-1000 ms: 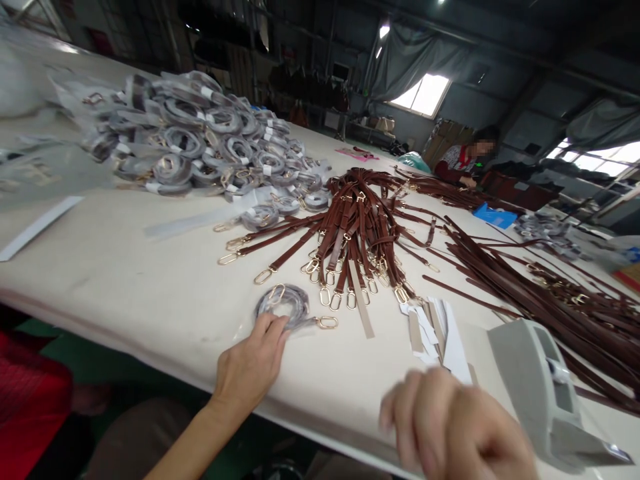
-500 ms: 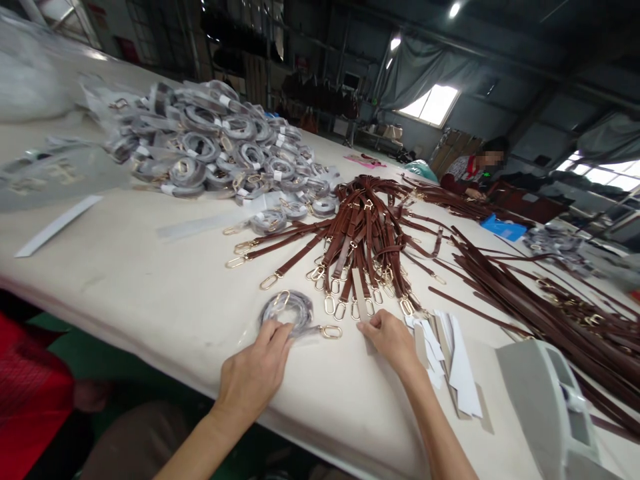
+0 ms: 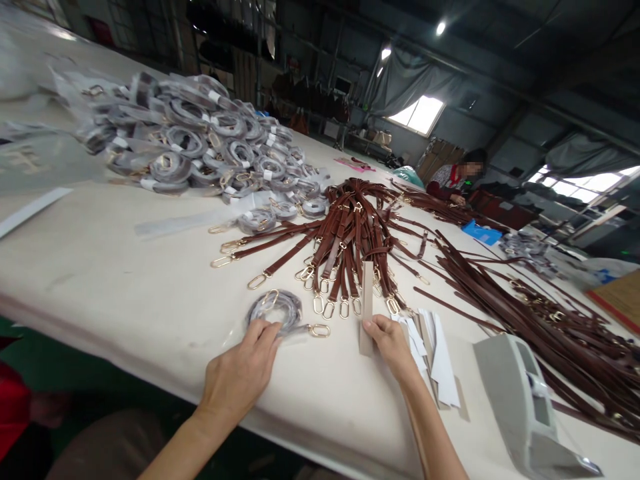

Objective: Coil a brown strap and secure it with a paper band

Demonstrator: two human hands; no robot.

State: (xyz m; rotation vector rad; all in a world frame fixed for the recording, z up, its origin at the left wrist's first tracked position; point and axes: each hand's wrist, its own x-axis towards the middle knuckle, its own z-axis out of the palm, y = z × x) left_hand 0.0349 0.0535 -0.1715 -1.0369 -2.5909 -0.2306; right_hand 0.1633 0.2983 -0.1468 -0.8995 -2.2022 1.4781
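Pale, smooth counter (image 3: 125,280) carries a crinkly plastic-wrapped pile (image 3: 200,143) beyond the left hand (image 3: 243,370) and leather-looking brown straps (image 3: 345,223) fanned beyond both hands, metal ends nearer, probably for easy pickup. Wrapped coil (image 3: 294,313) is at the left hand's fingertips, bunched and pinching its near edge, likely so it won't unroll; right hand (image 3: 390,343) pinches a flat, stiff-looking card strip (image 3: 367,300) by its edge. Oval gold clasp (image 3: 313,330) lies between the hands.
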